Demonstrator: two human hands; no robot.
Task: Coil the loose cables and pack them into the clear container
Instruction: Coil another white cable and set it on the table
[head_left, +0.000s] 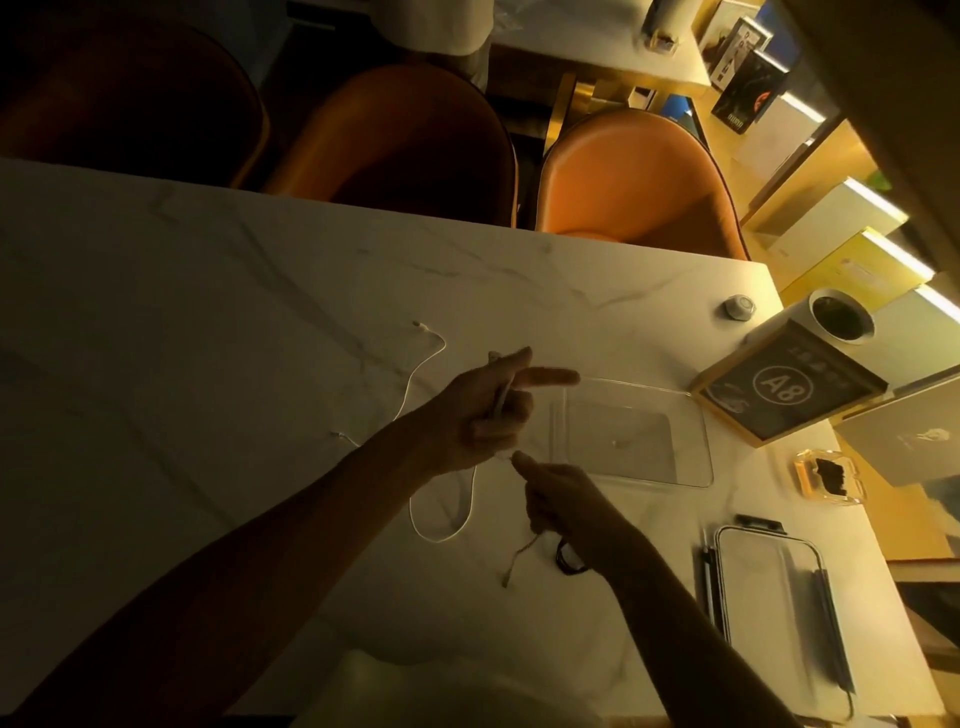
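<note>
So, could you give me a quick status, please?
Left hand grips white cable; right hand pinches it. Clear container empty. Nothing blocking.

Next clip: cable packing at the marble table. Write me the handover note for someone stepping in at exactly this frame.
Left hand: grips a stretch of the white cable, index finger pointing out over the clear container.
Right hand: fingers curled, pinching the same cable just below the left hand.
White cable: mostly loose on the table, one loop near the hands, ends trailing left.
A small dark item lies beside the right wrist; too dim to identify.
Clear container: open, seems to hold no cables. Its lid lies apart to the right.
Done: nothing packed.
Left: coil the white cable, pack it.
</note>
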